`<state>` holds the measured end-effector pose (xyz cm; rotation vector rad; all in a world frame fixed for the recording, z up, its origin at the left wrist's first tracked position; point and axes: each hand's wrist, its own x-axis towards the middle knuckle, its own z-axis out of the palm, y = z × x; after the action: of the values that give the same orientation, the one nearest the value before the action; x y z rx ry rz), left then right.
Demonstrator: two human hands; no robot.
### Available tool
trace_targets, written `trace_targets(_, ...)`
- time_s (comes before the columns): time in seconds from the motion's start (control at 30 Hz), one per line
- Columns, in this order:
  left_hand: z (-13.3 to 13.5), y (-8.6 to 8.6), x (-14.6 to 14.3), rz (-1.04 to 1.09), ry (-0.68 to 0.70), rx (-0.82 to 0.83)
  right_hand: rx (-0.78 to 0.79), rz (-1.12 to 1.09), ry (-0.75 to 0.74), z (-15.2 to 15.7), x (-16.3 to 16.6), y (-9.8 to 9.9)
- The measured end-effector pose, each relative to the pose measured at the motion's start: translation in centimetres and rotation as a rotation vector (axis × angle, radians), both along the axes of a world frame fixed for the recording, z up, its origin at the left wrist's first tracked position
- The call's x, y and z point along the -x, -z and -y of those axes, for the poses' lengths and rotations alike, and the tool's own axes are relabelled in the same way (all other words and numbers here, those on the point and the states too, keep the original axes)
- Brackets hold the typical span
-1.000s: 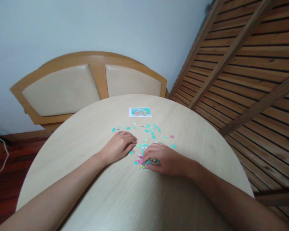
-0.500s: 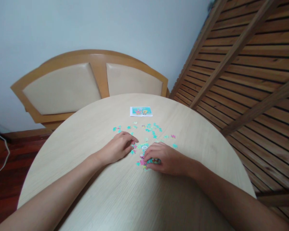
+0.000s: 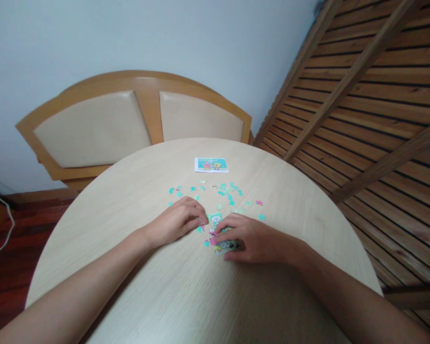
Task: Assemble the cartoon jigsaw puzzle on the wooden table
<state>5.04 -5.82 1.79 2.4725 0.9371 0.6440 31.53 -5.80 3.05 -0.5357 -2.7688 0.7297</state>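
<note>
A partly joined jigsaw puzzle (image 3: 216,219) with cartoon figures in teal, pink and yellow lies near the table's middle. My right hand (image 3: 252,239) rests over its right side and hides part of it; the thumb and fingers are apart, with the fingertips touching the puzzle. Just left of the puzzle, my left hand (image 3: 181,220) has thumb and forefinger drawn together on a small puzzle piece, mostly hidden by the fingers. A loose teal piece (image 3: 206,243) sits by the puzzle's lower left edge.
Several loose teal pieces (image 3: 230,196) are scattered beyond my hands, with a pink piece (image 3: 259,203) to the right. Behind them lies a printed picture card (image 3: 211,165). The round wooden table (image 3: 157,296) stands before a padded bench back (image 3: 93,129) and a slatted wooden panel (image 3: 372,95).
My left thumb and forefinger have closed together beside the puzzle. My right thumb has shifted slightly right and down, uncovering more of the puzzle's lower part.
</note>
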Motion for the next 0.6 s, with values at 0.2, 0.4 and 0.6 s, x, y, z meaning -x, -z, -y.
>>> trace_targets(0.2,0.6,0.3,-1.0,0.085,-0.16,0.064,-0.037,0.01,0.002,0.0,-0.2,0.2)
trace_targets(0.4,0.8,0.9,-1.8,0.078,-0.166,0.053,-0.027,0.026,0.006,0.0,-0.2,0.1)
trace_targets(0.6,0.6,1.2,-1.9,0.073,-0.174,0.049,-0.014,0.018,0.008,0.0,-0.2,0.0)
